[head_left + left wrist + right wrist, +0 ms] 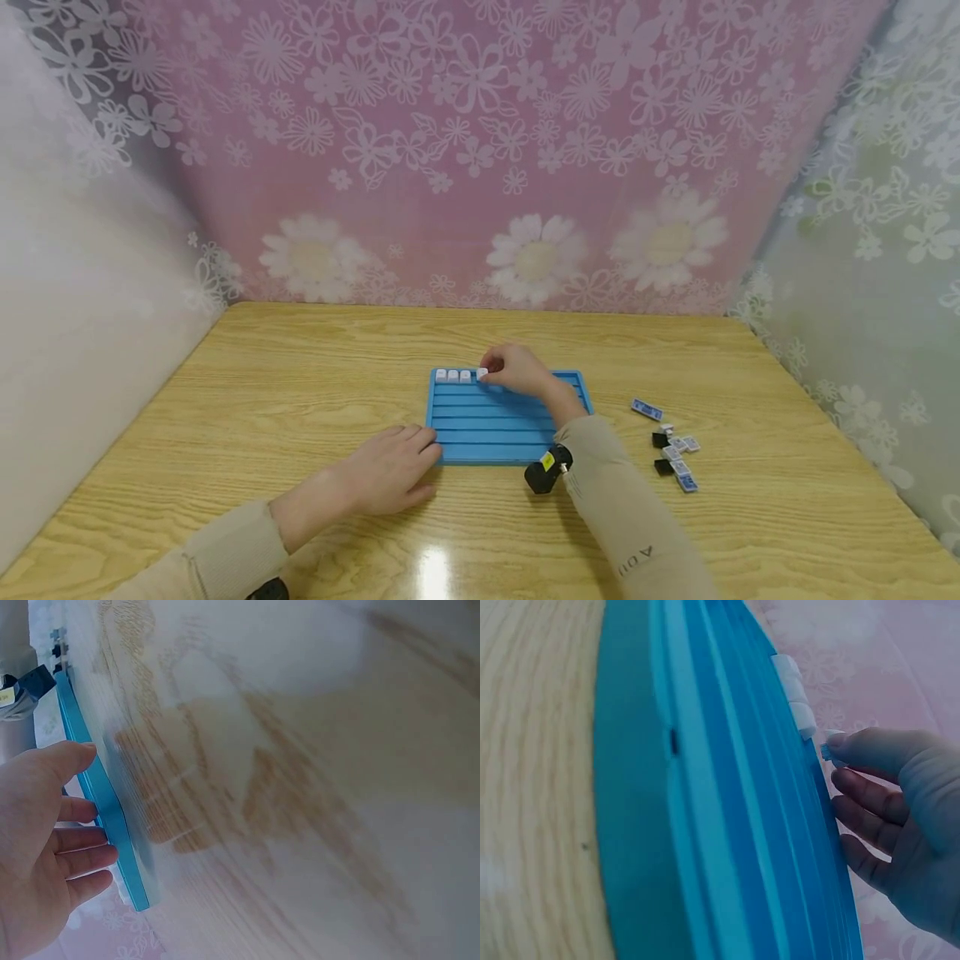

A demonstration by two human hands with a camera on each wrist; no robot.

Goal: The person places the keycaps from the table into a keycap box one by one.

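A blue ridged tray [491,423] lies on the table, its rows running left to right. Three white keycaps [453,377] stand side by side at the left end of its back row. My right hand [521,372] pinches another white keycap [832,742] between thumb and finger, just right of those three at the back row. A light blue underside shows on it in the right wrist view. My left hand [393,468] rests at the tray's front left corner, fingers relaxed and touching its edge [112,817].
Right of the tray, several loose white-and-blue pieces [678,467] and black pieces [663,467] lie scattered on the wooden table [315,367]. A longer blue-and-white piece [647,409] lies behind them. A flowered pink curtain [450,167] hangs beyond the back edge.
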